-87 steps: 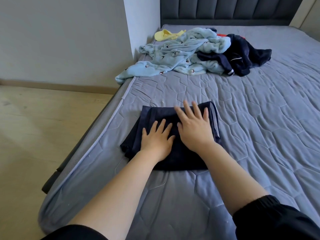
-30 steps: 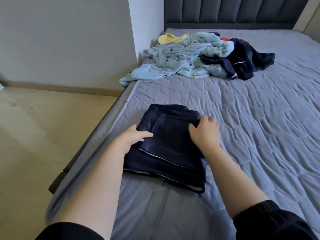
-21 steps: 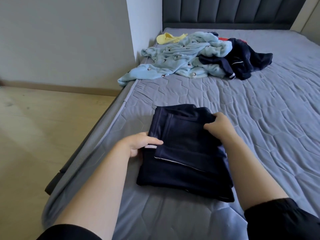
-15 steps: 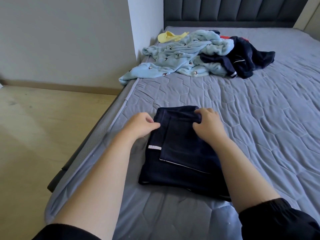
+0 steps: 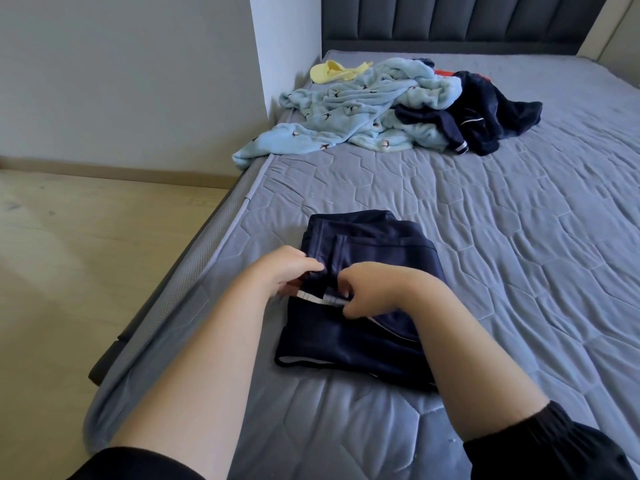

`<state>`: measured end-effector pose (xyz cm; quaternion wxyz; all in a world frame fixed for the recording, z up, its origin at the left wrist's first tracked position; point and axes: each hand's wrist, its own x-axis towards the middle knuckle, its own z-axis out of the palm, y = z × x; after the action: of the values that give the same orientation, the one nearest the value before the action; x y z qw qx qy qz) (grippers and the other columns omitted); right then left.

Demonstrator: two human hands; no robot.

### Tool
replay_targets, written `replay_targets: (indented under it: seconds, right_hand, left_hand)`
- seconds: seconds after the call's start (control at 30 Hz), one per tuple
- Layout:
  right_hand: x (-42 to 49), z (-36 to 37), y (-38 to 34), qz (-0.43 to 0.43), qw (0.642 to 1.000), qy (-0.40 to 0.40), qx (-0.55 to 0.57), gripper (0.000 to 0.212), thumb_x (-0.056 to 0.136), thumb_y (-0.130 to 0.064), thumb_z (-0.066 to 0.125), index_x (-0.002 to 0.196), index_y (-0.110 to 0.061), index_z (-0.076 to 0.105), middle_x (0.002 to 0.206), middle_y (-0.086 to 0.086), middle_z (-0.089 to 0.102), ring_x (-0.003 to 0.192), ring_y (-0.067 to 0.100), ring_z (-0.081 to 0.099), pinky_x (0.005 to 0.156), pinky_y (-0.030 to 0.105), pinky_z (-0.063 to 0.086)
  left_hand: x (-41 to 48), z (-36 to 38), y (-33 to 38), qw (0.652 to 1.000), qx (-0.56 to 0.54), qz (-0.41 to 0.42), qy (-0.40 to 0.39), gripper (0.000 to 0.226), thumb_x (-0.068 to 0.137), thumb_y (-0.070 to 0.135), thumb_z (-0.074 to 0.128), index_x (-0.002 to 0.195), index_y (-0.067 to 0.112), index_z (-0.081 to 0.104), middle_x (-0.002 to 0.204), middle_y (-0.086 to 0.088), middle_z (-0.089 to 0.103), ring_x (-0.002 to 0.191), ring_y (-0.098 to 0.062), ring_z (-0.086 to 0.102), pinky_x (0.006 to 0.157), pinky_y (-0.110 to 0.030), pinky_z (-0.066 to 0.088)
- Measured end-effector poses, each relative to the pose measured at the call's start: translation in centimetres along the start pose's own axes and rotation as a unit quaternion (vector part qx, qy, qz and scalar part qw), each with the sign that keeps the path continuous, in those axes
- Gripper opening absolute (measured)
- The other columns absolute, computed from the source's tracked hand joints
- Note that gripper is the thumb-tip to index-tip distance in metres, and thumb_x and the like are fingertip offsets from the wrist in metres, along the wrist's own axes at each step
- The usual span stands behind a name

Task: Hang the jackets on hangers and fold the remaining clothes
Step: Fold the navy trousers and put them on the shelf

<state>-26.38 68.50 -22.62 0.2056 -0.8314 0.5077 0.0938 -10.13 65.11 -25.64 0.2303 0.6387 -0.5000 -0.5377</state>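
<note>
Navy folded garment (image 5: 339,341) lies at the centre of the frame on the grey bed (image 5: 502,244), close to the mattress's left edge. Pulling too hard on its white-trimmed flap (image 5: 317,297) could, I judge, drag the layers askew and spoil the fold. The left hand (image 5: 285,271) and right hand (image 5: 369,289) meet over the garment's left side, fingers curled, each pinching that flap. A heap of unfolded clothes (image 5: 363,109) waits at upper centre.

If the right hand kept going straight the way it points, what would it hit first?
Probably the left hand, close ahead; the right hand points toward it across the navy garment both grip.
</note>
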Motion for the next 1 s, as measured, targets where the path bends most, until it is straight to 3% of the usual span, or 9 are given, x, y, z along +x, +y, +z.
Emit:
replay_targets:
  seconds: [0.13,0.27,0.37,0.53,0.6,0.7,0.8,0.9,1.0]
  right_hand:
    - [-0.7,-2.2,3.6,0.116,0.953,0.150,0.238,0.026,0.086,-0.021,0.057,0.063,-0.015,0.049,0.063,-0.001,0.051,0.061,0.016,0.049,0.054,0.027,0.035]
    - [-1.9,-3.9,7.9,0.248,0.716,0.371,0.536,0.016,0.088,-0.018,0.052,0.072,-0.014,0.051,0.072,0.006,0.051,0.065,0.021,0.049,0.066,0.032,0.039]
    - [-2.8,-4.8,9.9,0.274,0.623,0.486,0.548,0.024,0.087,-0.010,0.044,0.064,-0.017,0.040,0.060,0.000,0.037,0.054,0.016,0.035,0.052,0.027,0.029]
    - [-4.1,-5.0,11.2,0.319,0.529,0.588,0.523,0.029,0.086,-0.009,0.037,0.059,-0.018,0.034,0.059,-0.003,0.035,0.050,0.013,0.030,0.050,0.027,0.024]
    - [-4.8,-4.9,11.7,0.334,0.492,0.603,0.533,0.029,0.087,-0.010,0.037,0.059,-0.019,0.034,0.059,-0.004,0.036,0.051,0.012,0.031,0.050,0.027,0.024]
    - [-6.5,-4.3,12.6,0.355,0.447,0.617,0.542,0.026,0.086,-0.011,0.040,0.060,-0.017,0.038,0.062,-0.004,0.041,0.060,0.017,0.038,0.053,0.026,0.027]
    - [-8.7,-2.6,14.8,0.413,0.475,0.599,0.495,0.023,0.083,-0.006,0.043,0.061,-0.011,0.037,0.063,0.004,0.041,0.072,0.024,0.038,0.056,0.029,0.030]
    - [-10.8,-1.1,17.0,0.498,0.624,0.474,0.371,0.010,0.080,-0.005,0.051,0.081,0.002,0.058,0.080,0.021,0.056,0.089,0.038,0.057,0.075,0.036,0.045]
    - [-11.1,-0.7,17.8,0.540,0.758,0.305,0.200,0.042,0.086,-0.019,0.056,0.123,0.000,0.053,0.132,0.024,0.050,0.126,0.041,0.043,0.102,0.045,0.037]
  left_hand:
    - [-0.4,0.4,0.4,0.987,-0.148,0.003,-0.063,0.018,0.088,-0.008,0.050,0.093,0.006,0.062,0.090,-0.015,0.065,0.076,-0.025,0.064,0.065,-0.032,0.056]
    - [-1.2,1.1,1.2,0.978,-0.171,0.017,-0.121,0.031,0.085,-0.015,0.041,0.097,0.008,0.059,0.092,-0.011,0.065,0.080,-0.023,0.064,0.066,-0.029,0.055]
    - [-1.6,1.2,1.7,0.953,-0.245,0.034,-0.176,0.030,0.087,-0.015,0.040,0.101,0.005,0.057,0.095,-0.013,0.063,0.085,-0.024,0.063,0.074,-0.030,0.055]
    - [-2.9,1.2,1.6,0.914,-0.344,0.040,-0.212,0.012,0.070,-0.008,0.049,0.078,0.000,0.051,0.067,-0.012,0.047,0.054,-0.018,0.060,0.054,-0.023,0.055]
    - [-3.2,1.2,0.6,0.936,-0.307,-0.011,-0.171,0.023,0.076,-0.014,0.040,0.063,0.004,0.049,0.054,-0.010,0.051,0.046,-0.017,0.059,0.047,-0.022,0.052]
    - [-3.0,1.4,0.1,0.980,-0.172,-0.046,-0.085,0.034,0.084,-0.010,0.036,0.101,0.005,0.061,0.090,-0.016,0.068,0.076,-0.028,0.068,0.068,-0.037,0.058]
    - [-2.2,2.3,1.8,0.990,0.060,0.031,0.125,0.048,0.087,0.007,0.051,0.134,0.012,0.045,0.121,-0.012,0.059,0.105,-0.033,0.059,0.086,-0.038,0.050]
    - [-3.0,4.8,3.9,0.843,0.353,0.274,0.300,0.066,0.085,0.023,0.060,0.144,0.019,0.032,0.138,-0.006,0.045,0.123,-0.031,0.044,0.094,-0.040,0.040]
    - [-3.6,9.6,4.3,0.790,0.442,0.419,0.069,0.077,0.083,0.047,0.062,0.148,0.020,0.030,0.153,-0.003,0.029,0.142,-0.026,0.020,0.113,-0.042,0.020]
